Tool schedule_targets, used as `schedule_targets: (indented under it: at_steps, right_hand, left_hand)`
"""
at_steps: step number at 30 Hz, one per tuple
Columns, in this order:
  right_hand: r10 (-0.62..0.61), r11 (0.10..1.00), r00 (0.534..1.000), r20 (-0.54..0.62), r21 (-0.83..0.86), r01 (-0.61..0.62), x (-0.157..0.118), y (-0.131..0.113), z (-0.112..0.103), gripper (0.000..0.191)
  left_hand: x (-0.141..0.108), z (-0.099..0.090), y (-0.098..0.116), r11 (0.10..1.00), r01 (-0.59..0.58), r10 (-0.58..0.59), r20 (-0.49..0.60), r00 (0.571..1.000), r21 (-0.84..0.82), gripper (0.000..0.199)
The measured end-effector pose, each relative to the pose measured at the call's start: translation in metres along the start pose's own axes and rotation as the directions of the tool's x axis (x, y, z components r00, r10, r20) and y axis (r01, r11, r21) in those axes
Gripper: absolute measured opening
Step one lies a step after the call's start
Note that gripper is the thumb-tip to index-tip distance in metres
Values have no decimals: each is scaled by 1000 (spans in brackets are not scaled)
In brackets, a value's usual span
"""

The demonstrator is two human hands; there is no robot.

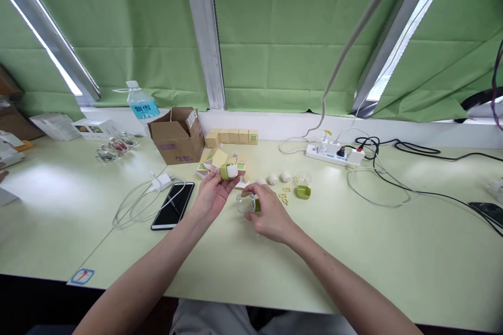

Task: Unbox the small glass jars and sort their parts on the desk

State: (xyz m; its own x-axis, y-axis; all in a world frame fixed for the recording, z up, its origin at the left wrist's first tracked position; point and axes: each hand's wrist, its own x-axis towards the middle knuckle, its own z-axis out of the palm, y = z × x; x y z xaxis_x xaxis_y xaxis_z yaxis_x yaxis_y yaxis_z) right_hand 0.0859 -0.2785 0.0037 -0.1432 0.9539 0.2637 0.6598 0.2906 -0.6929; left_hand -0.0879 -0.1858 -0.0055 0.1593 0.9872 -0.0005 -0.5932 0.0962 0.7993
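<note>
My left hand (213, 193) is raised a little over the table, its fingers closed on a small green cup (223, 171) with a white rounded piece (232, 171) seated in it. To its right, my right hand (271, 214) grips a clear plastic cover (244, 204) between thumb and fingers. A green part (257, 205) shows behind that cover, partly hidden by the hand; whether it is held too, I cannot tell. Beyond my right hand lie white balls (272, 179), small yellow-green loops (283, 198), another green cup (303, 192) and another clear cover (304, 178).
Opened small yellow boxes (216, 158) lie behind my left hand, with a row of closed ones (233, 136) further back. A cardboard box (176, 138), phone (173, 207), white charger (160, 182) and water bottle (142, 104) are leftward. A power strip (334, 154) with cables stands right.
</note>
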Motion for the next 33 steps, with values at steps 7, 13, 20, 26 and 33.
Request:
schedule_targets:
  at_steps: [7, 13, 20, 26, 33]
  right_hand:
    - [-44, 892, 999, 24, -450, 50, 18, 6, 35, 53]
    - [-31, 916, 999, 34, -398, 42, 15, 12, 26, 62]
    - [-150, 980, 935, -320, 79, 184, 7, 20, -21, 33]
    - [-558, 825, 805, -202, -237, 513, -3, 30, -26, 50]
    - [-691, 692, 707, -151, -421, 586, -5, 27, -23, 39]
  left_hand:
    - [4, -10, -4, 993, 27, -20, -65, 998, 119, 14]
    - [-2, -1, -2, 994, 107, -106, -33, 994, 26, 13]
    - [-15, 13, -2, 977, 164, -177, 89, 980, 138, 12]
    - [-27, 20, -4, 938, 214, -269, 184, 945, 273, 22]
    - [-35, 24, 2, 900, 133, -250, 241, 938, 416, 31]
